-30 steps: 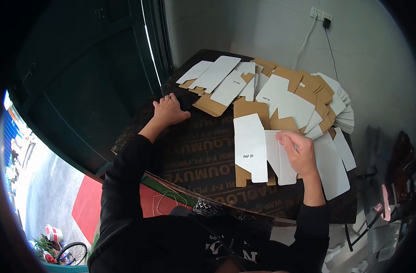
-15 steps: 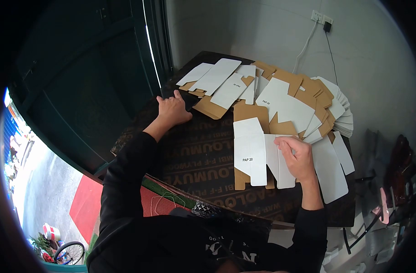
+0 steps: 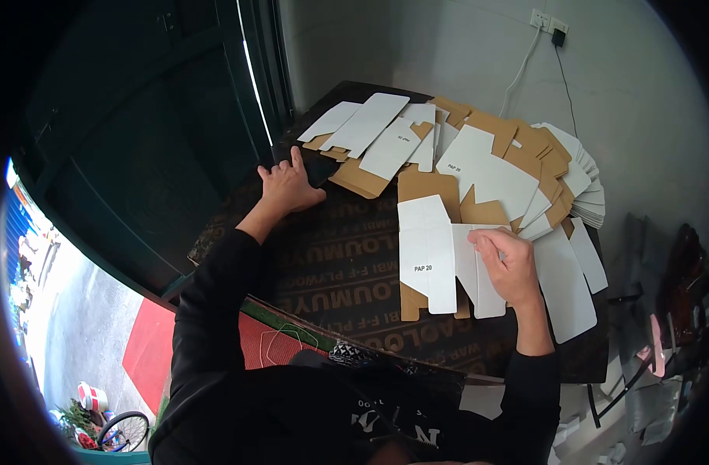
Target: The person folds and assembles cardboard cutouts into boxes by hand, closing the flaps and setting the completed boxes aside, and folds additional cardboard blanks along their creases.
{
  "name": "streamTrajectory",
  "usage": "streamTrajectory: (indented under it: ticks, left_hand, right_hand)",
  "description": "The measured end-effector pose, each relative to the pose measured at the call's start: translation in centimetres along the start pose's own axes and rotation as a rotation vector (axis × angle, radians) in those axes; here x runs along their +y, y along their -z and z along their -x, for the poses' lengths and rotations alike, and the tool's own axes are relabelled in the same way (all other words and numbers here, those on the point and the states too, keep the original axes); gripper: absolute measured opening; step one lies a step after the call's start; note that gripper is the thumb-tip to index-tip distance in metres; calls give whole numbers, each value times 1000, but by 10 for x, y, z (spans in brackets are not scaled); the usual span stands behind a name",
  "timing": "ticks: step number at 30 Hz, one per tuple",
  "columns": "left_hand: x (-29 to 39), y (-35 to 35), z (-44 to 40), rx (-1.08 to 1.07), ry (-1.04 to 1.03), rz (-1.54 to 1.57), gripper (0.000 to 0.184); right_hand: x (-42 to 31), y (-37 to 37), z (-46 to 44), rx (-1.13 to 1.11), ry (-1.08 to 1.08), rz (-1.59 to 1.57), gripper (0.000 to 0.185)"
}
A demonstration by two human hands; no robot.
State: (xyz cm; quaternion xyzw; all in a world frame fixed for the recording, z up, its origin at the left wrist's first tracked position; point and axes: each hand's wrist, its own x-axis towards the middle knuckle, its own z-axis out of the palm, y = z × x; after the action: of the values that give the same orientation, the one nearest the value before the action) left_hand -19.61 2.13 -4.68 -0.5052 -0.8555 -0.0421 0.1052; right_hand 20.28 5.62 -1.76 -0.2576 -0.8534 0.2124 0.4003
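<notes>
My left hand [image 3: 287,186] is on the dark table's left side with its fingers spread, holding nothing, beside a dark flat object [image 3: 320,169]. My right hand [image 3: 509,263] is closed over a white flattened carton panel [image 3: 469,271]; whether its fingers grip the card or only rest on it is hidden. Just left of it lies a white carton marked PAP 20 [image 3: 428,244], with brown flaps showing around it. More white and brown flattened cartons [image 3: 490,174] overlap behind, and a white piece [image 3: 560,287] lies to the right of my right hand.
Printed lettering covers the dark table [image 3: 339,267]. A fanned stack of cartons [image 3: 588,190] sits at the back right. A dark green door [image 3: 153,147] stands at the left, and a wall socket [image 3: 548,23] with cables is above. Chair-like items [image 3: 653,341] stand at the right.
The fingers of my left hand have spread, with one now pointing upward. My right hand has stayed at the same carton. The whole view has shifted slightly.
</notes>
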Motion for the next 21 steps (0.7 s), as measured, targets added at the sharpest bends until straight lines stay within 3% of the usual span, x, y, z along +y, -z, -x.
streamTrajectory:
  ticks: [2,5,7,8,12,21]
  left_hand:
    - [-11,-4,0,17,4,44,96]
    - [-28,8,-9,-50,78,180,81]
    - [-39,12,-18,-14,90,212,59]
    - [-42,13,-23,-14,90,211,59]
    - [-47,12,-41,31,-41,91,39]
    - [-9,7,-71,117,-305,-95,36]
  right_hand:
    - [-1,1,0,-13,-14,0,14]
    - [-1,1,0,-13,-17,12,14]
    - [-1,1,0,-13,-15,26,14]
    - [-1,1,0,-13,-15,25,14]
    - [-1,2,0,5,8,29,13]
    - [8,1,0,145,110,-14,9]
